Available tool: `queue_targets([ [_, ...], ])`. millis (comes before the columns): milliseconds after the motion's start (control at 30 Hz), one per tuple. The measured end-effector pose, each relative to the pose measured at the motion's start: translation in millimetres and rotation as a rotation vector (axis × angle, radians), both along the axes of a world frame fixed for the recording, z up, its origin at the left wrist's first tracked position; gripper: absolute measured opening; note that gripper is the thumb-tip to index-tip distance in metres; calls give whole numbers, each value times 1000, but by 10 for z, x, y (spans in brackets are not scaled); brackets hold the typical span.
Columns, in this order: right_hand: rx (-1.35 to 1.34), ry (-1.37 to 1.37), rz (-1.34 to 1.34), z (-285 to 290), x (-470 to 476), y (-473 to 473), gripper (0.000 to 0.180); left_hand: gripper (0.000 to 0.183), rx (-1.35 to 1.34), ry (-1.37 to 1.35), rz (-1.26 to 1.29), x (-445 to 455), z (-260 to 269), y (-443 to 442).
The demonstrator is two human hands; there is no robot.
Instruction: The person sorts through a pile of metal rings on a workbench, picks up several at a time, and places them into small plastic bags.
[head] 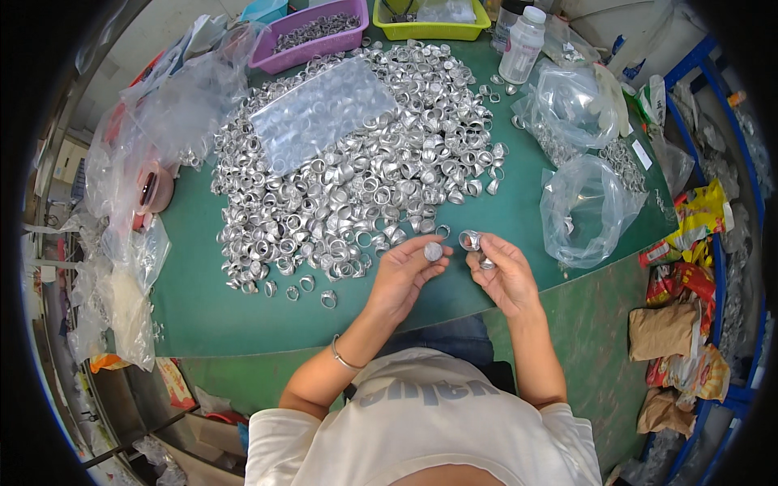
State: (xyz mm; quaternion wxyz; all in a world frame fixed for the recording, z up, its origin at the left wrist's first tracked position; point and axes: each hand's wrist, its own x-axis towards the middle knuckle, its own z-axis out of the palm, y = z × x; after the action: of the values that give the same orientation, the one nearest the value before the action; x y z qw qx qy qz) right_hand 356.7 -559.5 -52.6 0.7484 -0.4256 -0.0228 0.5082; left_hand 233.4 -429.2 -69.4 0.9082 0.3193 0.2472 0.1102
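Note:
Above the front edge of the green tabletop (200, 328), my left hand (404, 273) pinches a silver-coloured ring with a round flat face (433, 251) between thumb and fingers. Close by on its right, my right hand (501, 273) holds a ring with its open band showing (469, 240) at the fingertips, and a second ring (487, 263) lies against the fingers below. The two hands are apart. A large heap of metal rings (389, 164) spreads beyond them, with a clear plastic sheet or bag (322, 115) on top. A few loose rings (329, 298) lie at the heap's near side.
A purple basket (310, 36) of small metal pieces and a yellow-green basket (431, 29) stand at the back. A white bottle (521, 45) is right of them. Open plastic bags (592, 209) with metal pieces nearby line the right side; more plastic bags (176, 103) and a pink container (155, 188) are left.

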Motion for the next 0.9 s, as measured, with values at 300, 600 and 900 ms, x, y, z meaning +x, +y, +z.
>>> queue_targets([
  [300,180,181,199,76,-145,-112,33,29,229,-55,-120,2,130,-148],
  [600,229,276,115,255,-211,-170,35,28,88,-104,106,-51,244,-218],
  [900,376,230,201,272,-280,-216,42,30,82,-171,84,-121,364,-241],
])
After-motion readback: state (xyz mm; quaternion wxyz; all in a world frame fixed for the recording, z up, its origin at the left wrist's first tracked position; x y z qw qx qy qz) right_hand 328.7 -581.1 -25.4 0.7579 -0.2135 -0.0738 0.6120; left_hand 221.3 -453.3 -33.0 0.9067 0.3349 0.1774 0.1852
